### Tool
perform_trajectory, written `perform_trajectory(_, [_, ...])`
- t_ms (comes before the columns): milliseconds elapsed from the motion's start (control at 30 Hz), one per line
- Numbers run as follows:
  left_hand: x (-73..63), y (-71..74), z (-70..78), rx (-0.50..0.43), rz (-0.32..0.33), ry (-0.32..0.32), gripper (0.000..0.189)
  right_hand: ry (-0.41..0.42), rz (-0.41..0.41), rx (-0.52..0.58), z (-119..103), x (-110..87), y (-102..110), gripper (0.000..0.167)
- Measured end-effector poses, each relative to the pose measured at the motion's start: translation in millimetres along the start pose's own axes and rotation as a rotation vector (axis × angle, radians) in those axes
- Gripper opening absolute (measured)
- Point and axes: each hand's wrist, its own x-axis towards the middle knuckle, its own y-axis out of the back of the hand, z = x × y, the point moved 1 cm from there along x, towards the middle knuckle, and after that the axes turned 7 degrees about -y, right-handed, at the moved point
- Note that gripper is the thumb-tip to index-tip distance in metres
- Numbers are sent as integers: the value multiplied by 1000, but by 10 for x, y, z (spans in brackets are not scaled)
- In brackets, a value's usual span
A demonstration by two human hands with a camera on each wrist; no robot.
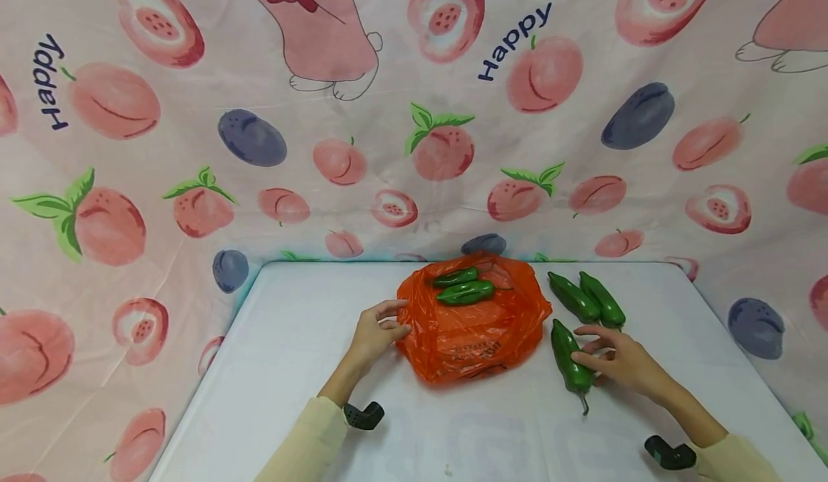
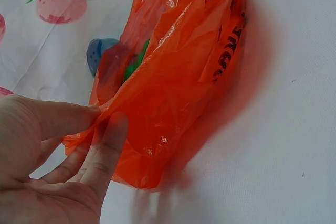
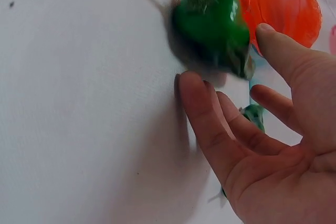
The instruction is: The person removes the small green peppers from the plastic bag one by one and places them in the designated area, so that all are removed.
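Observation:
An orange plastic bag (image 1: 468, 335) lies with its mouth spread on the table, and two green peppers (image 1: 464, 293) rest inside it. My left hand (image 1: 378, 332) pinches the bag's left edge between thumb and fingers, seen closely in the left wrist view. To the right of the bag, a larger green pepper (image 1: 569, 356) lies with its stem toward me. My right hand (image 1: 624, 361) is beside this pepper, thumb and fingers spread around its right side. In the right wrist view a gap shows between the fingertips (image 3: 191, 85) and the pepper (image 3: 210, 19).
Two more green peppers (image 1: 585, 299) lie side by side beyond my right hand. The white table (image 1: 284, 309) ends at a fruit-printed cloth (image 1: 362, 202) hanging behind it. A dark device (image 1: 364, 416) sits at my left wrist, another (image 1: 670, 453) at my right.

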Motion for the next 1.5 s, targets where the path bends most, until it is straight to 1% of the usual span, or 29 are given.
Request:
perform_trajectory(167, [10,-1,-32,4,0,-6,48,10,-20,19,15,-2,11,64])
perform_trajectory(467, [-14,9,14,1,-16,0,48,20,-41,21,-8,-32,33,67])
perform_trajectory(633, [-18,19,26,-2,-20,-2,48,48,-62,-13,-46,-47,87,67])
perform_trajectory(867, [-10,27,20,-8,-23,0,49,95,-94,-65,-157,-63,236,66])
perform_trajectory(1000, [-2,30,21,-12,-24,-2,49,142,-104,-96,-242,-44,317,66])
perform_trajectory(1133, [-2,35,31,-11,-23,-3,49,215,-101,-144,-342,-13,397,64])
perform_trajectory(1300, [-8,39,51,-4,-14,0,48,308,-61,-236,-470,22,482,61])
perform_trajectory(1433, [-3,46,45,-2,-11,1,48,364,-31,-264,-575,36,530,60])
perform_trajectory(1500, [0,49,39,-2,-9,-1,48,373,-30,-269,-630,43,548,60])
